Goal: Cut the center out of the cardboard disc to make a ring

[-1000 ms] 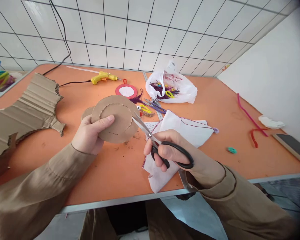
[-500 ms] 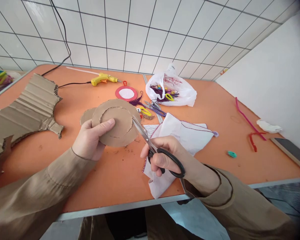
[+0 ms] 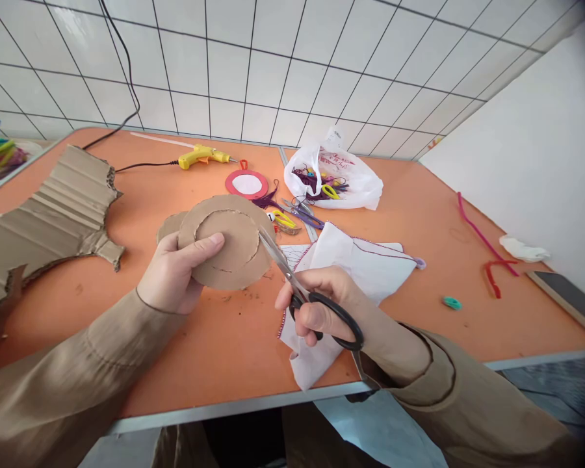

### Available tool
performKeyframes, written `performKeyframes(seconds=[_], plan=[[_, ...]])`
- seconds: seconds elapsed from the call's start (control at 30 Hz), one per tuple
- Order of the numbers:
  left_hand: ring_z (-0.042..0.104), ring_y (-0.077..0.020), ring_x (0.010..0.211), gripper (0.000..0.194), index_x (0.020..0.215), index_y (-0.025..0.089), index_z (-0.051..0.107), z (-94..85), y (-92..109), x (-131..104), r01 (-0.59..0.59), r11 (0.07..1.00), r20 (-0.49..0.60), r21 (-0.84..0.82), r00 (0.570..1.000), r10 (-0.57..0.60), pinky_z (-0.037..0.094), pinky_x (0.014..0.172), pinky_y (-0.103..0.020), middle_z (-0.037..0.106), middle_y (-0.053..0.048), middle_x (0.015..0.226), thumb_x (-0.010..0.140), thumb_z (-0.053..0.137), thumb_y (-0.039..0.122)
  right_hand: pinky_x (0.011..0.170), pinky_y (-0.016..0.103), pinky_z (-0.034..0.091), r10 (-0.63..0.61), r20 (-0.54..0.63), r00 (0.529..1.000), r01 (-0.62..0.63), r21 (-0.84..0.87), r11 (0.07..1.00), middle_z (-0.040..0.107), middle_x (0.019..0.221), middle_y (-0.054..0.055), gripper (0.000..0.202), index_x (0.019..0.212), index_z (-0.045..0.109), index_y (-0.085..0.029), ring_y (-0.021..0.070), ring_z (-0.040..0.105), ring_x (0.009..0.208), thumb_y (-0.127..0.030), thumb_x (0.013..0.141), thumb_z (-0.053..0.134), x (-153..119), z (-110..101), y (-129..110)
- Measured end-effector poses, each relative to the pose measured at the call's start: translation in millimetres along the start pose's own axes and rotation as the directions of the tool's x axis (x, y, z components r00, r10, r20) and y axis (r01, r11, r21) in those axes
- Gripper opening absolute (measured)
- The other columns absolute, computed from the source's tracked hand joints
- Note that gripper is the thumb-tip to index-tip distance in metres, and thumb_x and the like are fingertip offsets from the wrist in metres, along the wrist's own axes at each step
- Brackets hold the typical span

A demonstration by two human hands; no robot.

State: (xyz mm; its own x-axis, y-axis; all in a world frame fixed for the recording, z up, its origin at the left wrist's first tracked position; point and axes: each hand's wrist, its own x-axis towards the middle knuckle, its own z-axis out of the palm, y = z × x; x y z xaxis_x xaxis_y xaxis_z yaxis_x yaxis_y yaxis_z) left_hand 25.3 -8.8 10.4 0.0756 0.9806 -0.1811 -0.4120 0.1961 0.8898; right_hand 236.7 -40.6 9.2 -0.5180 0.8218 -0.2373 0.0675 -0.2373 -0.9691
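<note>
My left hand [image 3: 178,270] pinches a round cardboard disc [image 3: 238,240] between thumb and fingers, holding it above the orange table. An inner circle is cut or scored in the disc, and another cardboard piece [image 3: 169,225] shows behind its left edge. My right hand [image 3: 329,305] is closed round the black handles of the scissors [image 3: 296,285]. Their blades point up and left, with the tips at the right edge of the inner circle. A white cloth [image 3: 365,263] with purple stitching lies under and beside my right hand.
Torn cardboard [image 3: 53,214] lies at the left. Further back are a yellow glue gun [image 3: 202,156], a red-rimmed disc [image 3: 246,184], purple-handled scissors [image 3: 305,213] and a plastic bag [image 3: 355,179] of yarn. At the right are pipe cleaners [image 3: 485,231], a teal clip [image 3: 452,303] and a phone [image 3: 568,296].
Almost nothing differs. The scissors and my right hand sit very slightly lower and further right, with the blade tips still at the inner circle's edge.
</note>
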Motion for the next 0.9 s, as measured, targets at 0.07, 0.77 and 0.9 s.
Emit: performKeyframes(seconds=[0.07, 0.77, 0.9], plan=[[0.07, -0.0284, 0.098, 0.02, 0.086, 0.019, 0.077, 0.4, 0, -1, 0.011, 1.0, 0.004, 0.001, 1.0, -0.011, 0.058, 0.074, -0.032, 0.078, -0.002, 0.091, 0.067, 0.082, 0.024, 0.04, 0.017, 0.04, 0.005, -0.009, 1.0, -0.005, -0.006, 1.0, 0.055, 0.054, -0.004, 0.031, 0.072, 0.059, -0.013, 0.0071, 0.05, 0.043, -0.038, 0.07, 0.078, 1, 0, 1], [0.069, -0.029, 0.101, 0.019, 0.085, 0.019, 0.076, 3.8, -8, -3, 0.023, 0.999, -0.013, -0.035, 1.0, -0.023, 0.059, 0.078, -0.033, 0.077, -0.006, 0.097, 0.069, 0.081, 0.028, 0.038, 0.017, 0.037, -0.014, -0.001, 1.0, 0.014, -0.01, 1.0, 0.055, 0.053, -0.004, 0.038, 0.073, 0.059, -0.015, 0.0072, 0.049, 0.041, -0.047, 0.07, 0.078, 4, -4, 6], [0.067, -0.0333, 0.106, 0.019, 0.086, 0.019, 0.075, 2.8, -12, -2, 0.031, 0.999, -0.006, -0.032, 1.0, -0.031, 0.058, 0.086, -0.041, 0.077, -0.009, 0.101, 0.07, 0.079, 0.029, 0.038, 0.017, 0.038, -0.027, -0.007, 1.0, 0.027, -0.015, 1.0, 0.054, 0.054, -0.005, 0.036, 0.072, 0.058, -0.015, 0.0067, 0.048, 0.04, -0.047, 0.072, 0.076, 4, -3, 6]])
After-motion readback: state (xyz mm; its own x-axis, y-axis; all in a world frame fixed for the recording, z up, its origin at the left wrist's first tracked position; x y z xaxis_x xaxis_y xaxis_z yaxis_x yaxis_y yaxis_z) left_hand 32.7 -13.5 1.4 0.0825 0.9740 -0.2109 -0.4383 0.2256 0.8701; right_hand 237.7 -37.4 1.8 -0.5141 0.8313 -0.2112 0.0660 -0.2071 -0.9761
